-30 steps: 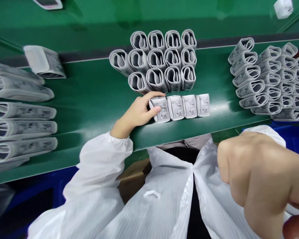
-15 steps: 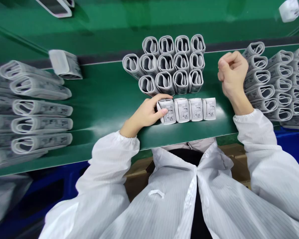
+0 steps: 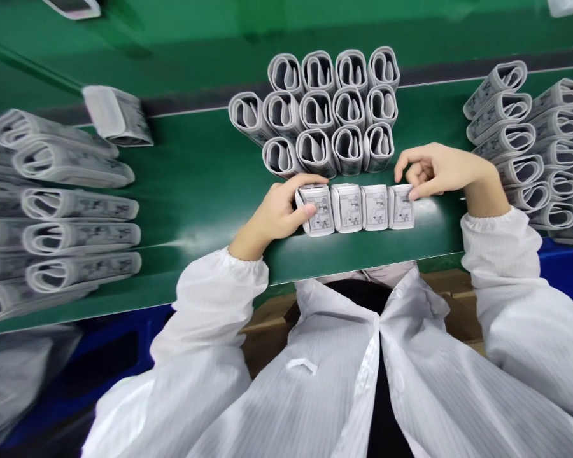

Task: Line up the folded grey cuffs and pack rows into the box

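Four-wide in front of me lies a row of folded grey cuffs with white edges and printed drawings. My left hand (image 3: 284,207) grips the leftmost folded cuff (image 3: 321,213), its thumb on the printed face and its fingers along the far edge. At the other end, my right hand (image 3: 437,170) has thumb and forefinger apart. Its thumb tip is at the upper right corner of the rightmost folded cuff (image 3: 402,213); whether it presses there I cannot tell. Two more folded cuffs (image 3: 347,210) (image 3: 375,208) lie between, side by side.
Just beyond the row, several rolled cuffs (image 3: 318,108) stand stacked with their spiral ends towards me. More rolled cuffs lie at left (image 3: 83,207) and right (image 3: 520,168). A single cuff (image 3: 119,114) sits at the back left of the green table (image 3: 186,172). Blue bins (image 3: 566,261) are below.
My right hand has come down and left from beside the right stack to the row's right end, its fist loosening. My left hand keeps its grip on the leftmost cuff.
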Demonstrator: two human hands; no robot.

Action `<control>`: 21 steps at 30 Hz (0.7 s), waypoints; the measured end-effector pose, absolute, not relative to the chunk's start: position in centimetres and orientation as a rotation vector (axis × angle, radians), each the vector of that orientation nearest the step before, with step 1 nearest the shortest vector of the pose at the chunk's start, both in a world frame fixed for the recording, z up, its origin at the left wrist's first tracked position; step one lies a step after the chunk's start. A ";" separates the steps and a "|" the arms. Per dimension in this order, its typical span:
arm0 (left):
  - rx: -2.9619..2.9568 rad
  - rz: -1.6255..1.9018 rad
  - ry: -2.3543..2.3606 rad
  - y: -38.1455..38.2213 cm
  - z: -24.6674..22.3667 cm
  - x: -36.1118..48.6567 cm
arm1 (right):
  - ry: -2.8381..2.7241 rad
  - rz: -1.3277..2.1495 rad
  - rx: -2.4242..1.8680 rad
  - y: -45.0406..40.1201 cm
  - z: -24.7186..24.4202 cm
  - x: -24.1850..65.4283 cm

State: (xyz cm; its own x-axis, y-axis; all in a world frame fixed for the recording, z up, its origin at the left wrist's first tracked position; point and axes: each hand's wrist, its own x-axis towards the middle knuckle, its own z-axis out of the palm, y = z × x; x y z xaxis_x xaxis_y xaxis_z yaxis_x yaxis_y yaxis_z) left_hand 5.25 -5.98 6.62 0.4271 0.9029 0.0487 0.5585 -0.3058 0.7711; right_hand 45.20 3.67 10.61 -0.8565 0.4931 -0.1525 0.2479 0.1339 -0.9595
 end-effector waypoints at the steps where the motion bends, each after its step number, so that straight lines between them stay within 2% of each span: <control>1: 1.998 0.655 1.229 -6.0 6.5 5.2 | -2.231 1.816 -0.726 3.7 10.5 45.2; 10: 2.020 0.657 1.251 -6.0 6.4 5.3 | -2.246 1.850 -0.761 4.0 9.4 45.1; 12: 2.023 0.643 1.274 -6.1 6.6 5.4 | -2.191 1.693 -0.706 3.6 9.3 44.7; 16: 2.023 0.629 1.311 -6.2 6.8 5.8 | -2.038 1.168 -0.566 1.9 10.4 43.3; 21: 2.020 0.675 1.289 -6.1 6.8 6.0 | -2.365 0.715 -0.294 -0.5 11.3 41.0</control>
